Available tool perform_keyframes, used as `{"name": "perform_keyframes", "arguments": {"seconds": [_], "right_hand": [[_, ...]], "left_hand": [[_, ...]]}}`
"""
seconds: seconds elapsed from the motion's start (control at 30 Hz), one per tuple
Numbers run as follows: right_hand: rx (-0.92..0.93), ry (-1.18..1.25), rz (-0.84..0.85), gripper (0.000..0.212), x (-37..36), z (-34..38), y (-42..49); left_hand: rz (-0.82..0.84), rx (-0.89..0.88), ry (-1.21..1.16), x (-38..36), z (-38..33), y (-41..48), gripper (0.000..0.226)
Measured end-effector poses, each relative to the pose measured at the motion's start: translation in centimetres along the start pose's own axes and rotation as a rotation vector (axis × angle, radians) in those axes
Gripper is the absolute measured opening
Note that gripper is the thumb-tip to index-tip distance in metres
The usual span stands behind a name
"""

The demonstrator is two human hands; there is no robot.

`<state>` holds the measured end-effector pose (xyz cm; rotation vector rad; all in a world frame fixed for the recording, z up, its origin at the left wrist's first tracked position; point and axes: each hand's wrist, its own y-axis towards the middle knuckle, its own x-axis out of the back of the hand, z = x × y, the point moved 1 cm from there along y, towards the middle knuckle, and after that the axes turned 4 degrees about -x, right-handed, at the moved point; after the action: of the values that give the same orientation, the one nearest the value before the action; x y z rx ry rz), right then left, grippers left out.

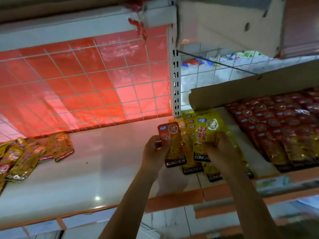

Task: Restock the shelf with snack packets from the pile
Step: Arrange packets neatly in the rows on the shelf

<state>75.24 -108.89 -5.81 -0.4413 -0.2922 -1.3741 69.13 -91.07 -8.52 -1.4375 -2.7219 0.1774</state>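
We're in a shop, no question: a white retail shelf (103, 178) with an orange price rail (181, 198) along its front edge, a slotted metal upright (176, 80) in the upper middle and wire grid backing (77, 75) at upper left. On the right, red snack packets (276, 121) lie in neat overlapping rows. A loose pile (25, 156) marked KONCHEW sits at lower left, and a cardboard carton (241, 90) sits behind the rows.

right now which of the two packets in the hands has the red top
The red-topped packet is the one gripped by the left hand; the right hand grips the yellow-topped packet beside it.
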Motion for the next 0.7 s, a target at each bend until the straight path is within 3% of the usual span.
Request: {"name": "perform_keyframes", "arguments": {"seconds": [0.1,0.2,0.27,0.47,0.7], "right_hand": [[0.073,-0.156,0.034,0.027,-0.1,0.0,-1.2],[0.118,-0.267,0.06,0.074,-1.0,-0.4,-3.0],[0.148,-0.324,0.098,0.087,-1.7,-0.6,-4.1],[0.289,-0.476,0.107,0.079,-2.7,-1.9,-5.0],[0.309,-0.676,0.092,0.077,-3.1,-3.6,-4.3]], "left_hand": [[-0.069,-0.029,-0.042,-0.5,0.0,-0.3,0.006],[-0.15,-0.054,-0.044,-0.4,0.4,-0.6,0.009],[-0.213,-0.056,-0.051,-0.2,0.7,-0.7,0.01],[-0.333,-0.046,0.02,-0.1,1.8,-1.7,0.007],[-0.361,-0.093,0.12,-0.8,2.0,-3.3,0.006]]}}
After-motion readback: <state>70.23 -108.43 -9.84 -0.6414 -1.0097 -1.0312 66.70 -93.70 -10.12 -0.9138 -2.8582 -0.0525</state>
